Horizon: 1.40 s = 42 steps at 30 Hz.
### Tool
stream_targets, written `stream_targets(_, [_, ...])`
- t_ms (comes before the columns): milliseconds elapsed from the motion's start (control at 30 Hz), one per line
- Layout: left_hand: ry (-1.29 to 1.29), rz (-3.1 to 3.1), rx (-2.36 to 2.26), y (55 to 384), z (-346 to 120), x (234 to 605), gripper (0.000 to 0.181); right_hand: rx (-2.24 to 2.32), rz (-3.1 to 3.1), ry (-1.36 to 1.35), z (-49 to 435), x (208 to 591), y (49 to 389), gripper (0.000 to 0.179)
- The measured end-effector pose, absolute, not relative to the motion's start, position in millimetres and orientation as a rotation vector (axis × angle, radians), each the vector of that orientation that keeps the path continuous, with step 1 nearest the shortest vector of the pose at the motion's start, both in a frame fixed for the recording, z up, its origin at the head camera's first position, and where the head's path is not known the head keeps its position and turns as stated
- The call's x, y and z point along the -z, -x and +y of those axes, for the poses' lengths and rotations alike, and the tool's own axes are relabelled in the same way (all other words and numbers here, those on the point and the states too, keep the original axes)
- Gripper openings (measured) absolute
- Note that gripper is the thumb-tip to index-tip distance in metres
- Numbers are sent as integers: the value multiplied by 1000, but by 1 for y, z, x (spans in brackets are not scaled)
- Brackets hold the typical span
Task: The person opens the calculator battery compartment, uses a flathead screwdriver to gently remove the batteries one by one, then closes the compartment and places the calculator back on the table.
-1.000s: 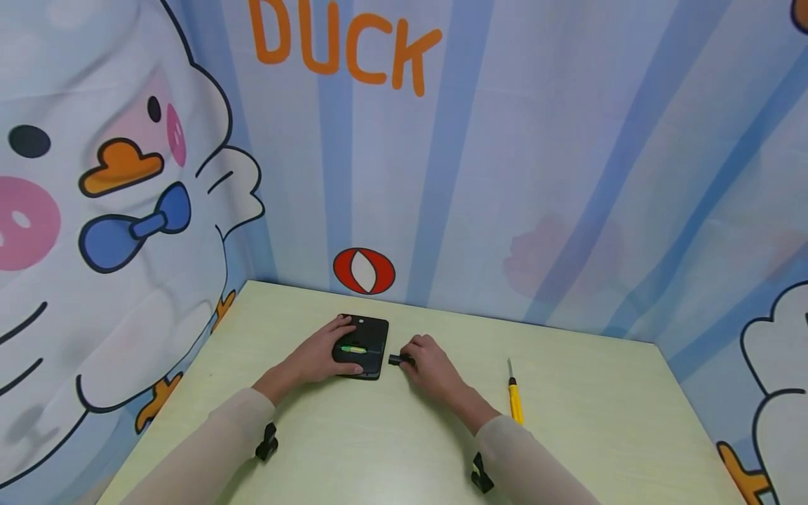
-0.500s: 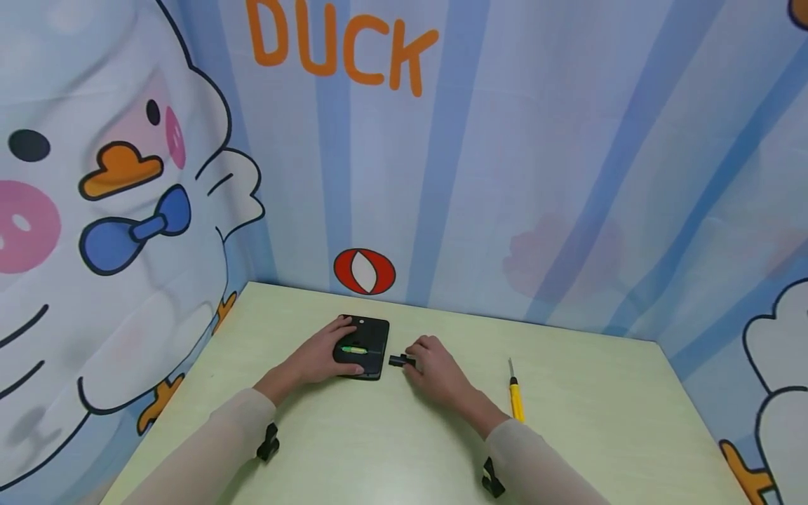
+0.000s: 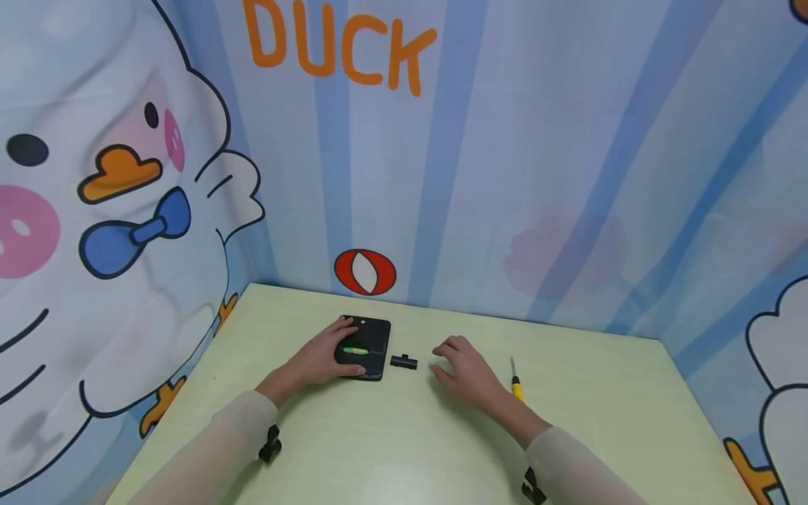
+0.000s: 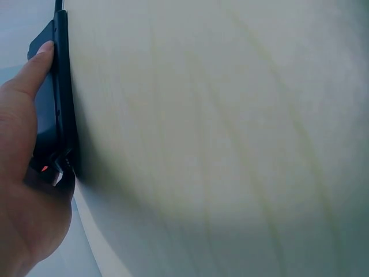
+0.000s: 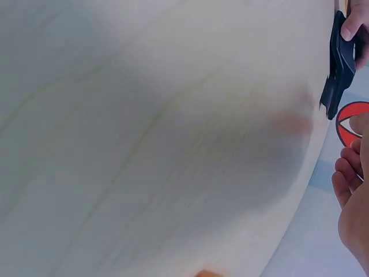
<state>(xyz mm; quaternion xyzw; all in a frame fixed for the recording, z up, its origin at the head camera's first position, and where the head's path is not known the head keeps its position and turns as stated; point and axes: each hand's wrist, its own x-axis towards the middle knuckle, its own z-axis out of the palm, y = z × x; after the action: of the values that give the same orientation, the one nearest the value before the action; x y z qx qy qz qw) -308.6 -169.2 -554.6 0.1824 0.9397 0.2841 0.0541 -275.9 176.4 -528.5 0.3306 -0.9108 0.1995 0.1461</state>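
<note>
At table, apparently steadying case gripped in left hand; with right hand loose, perhaps needing screwdriver next.

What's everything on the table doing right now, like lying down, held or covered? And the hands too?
Black box: flat, held by the left hand.
Green-and-yellow piece: uncovered, on the box's upper side.
Small black piece: lying loose beside the box.
Yellow screwdriver: lying down, handle partly hidden.
Left hand: holding the box.
Right hand: holding nothing.
</note>
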Motion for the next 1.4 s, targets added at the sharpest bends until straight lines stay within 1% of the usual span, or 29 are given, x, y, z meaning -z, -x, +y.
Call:
stream_targets(367, [-539, 2847, -884, 306, -169, 555, 99, -573, -2621, -936, 191, 524, 266, 28])
stream_targets(767, [-538, 2840, -887, 305, -167, 553, 100, -531, -2538, -915, 213, 532, 264, 28])
stream_targets(1400, [-564, 2848, -883, 307, -169, 552, 99, -488, -2579, -771, 256, 538, 262, 23])
